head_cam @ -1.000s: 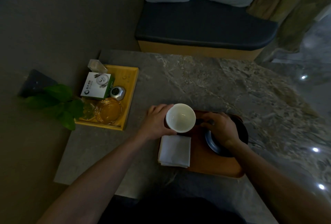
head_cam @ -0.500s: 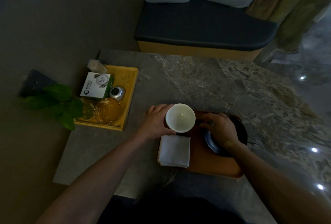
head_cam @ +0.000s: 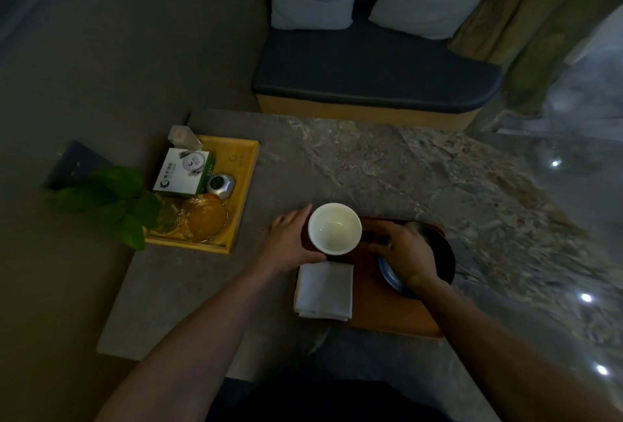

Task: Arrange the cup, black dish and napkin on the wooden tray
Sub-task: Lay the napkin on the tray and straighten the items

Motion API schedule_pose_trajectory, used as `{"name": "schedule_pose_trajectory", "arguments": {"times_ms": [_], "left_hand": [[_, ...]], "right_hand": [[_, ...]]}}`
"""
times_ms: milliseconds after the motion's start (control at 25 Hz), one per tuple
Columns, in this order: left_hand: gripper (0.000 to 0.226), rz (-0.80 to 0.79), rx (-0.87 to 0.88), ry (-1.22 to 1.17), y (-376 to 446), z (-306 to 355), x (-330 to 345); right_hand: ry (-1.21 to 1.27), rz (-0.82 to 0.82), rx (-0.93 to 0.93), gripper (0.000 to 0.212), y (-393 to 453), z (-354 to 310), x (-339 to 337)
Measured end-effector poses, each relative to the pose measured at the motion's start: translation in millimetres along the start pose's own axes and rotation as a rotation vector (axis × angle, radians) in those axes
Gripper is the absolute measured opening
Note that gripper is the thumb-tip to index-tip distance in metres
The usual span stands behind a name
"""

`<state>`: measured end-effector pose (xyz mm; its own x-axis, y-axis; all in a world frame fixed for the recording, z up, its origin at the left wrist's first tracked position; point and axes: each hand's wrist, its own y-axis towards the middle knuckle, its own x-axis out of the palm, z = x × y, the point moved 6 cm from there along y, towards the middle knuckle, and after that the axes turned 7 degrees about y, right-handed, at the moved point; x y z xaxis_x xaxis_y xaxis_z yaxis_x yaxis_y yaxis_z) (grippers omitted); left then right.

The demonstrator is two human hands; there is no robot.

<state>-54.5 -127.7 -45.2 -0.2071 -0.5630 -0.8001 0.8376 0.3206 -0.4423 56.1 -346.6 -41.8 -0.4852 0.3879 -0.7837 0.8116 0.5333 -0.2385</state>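
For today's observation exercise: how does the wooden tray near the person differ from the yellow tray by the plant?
The wooden tray is reddish-brown with rounded corners; the yellow tray is bright yellow and square-cornered. The wooden tray holds a white cup, a folded napkin and a black dish, with both hands on it; the yellow tray holds a box and glassware, untouched. Both rest on the stone table.

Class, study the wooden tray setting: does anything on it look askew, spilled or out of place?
Nothing looks spilled or broken. The white cup is empty and upright. The folded napkin slightly overhangs the wooden tray at its left edge. The black dish is largely hidden under the right hand.
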Motion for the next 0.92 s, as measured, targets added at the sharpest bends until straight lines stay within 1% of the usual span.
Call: {"name": "schedule_pose_trajectory", "arguments": {"times_ms": [120,240,360,440,520,600,720,840,920], "left_hand": [[0.112,-0.037,-0.087,-0.021,-13.5,-10.6,10.6],[0.098,0.002,-0.148,-0.118,-36.0,-14.5,24.4],[0.074,0.061,-0.198,-0.138,-58.5,-10.4,40.9],[0.052,0.099,-0.175,-0.171,-69.0,-2.5,49.5],[0.040,0.090,-0.126,-0.192,-75.4,8.3,56.3],[0.038,0.075,-0.040,-0.112,-75.6,22.9,61.5],[0.042,0.055,0.110,0.075,-69.7,48.4,61.3],[0.048,-0.053,0.213,0.273,-61.7,68.9,61.6],[0.049,-0.121,0.245,0.415,-57.0,83.1,63.4]], "right_hand": [[-0.056,-0.018,0.060,0.056,-18.8,7.3,6.8],[-0.093,-0.030,0.106,0.054,-42.9,16.7,7.3],[-0.116,-0.013,0.115,0.049,-64.5,24.3,1.8],[-0.135,0.004,0.106,0.046,-77.2,29.9,-3.4],[-0.166,-0.005,0.091,0.043,-88.1,36.3,-8.5],[-0.220,-0.029,0.071,0.040,-96.0,45.2,-16.1],[-0.281,-0.072,0.061,0.038,-103.8,61.5,-28.4],[-0.327,-0.101,0.027,0.038,-110.7,76.0,-40.2],[-0.346,-0.121,0.016,0.040,-113.4,87.6,-48.2]]}}
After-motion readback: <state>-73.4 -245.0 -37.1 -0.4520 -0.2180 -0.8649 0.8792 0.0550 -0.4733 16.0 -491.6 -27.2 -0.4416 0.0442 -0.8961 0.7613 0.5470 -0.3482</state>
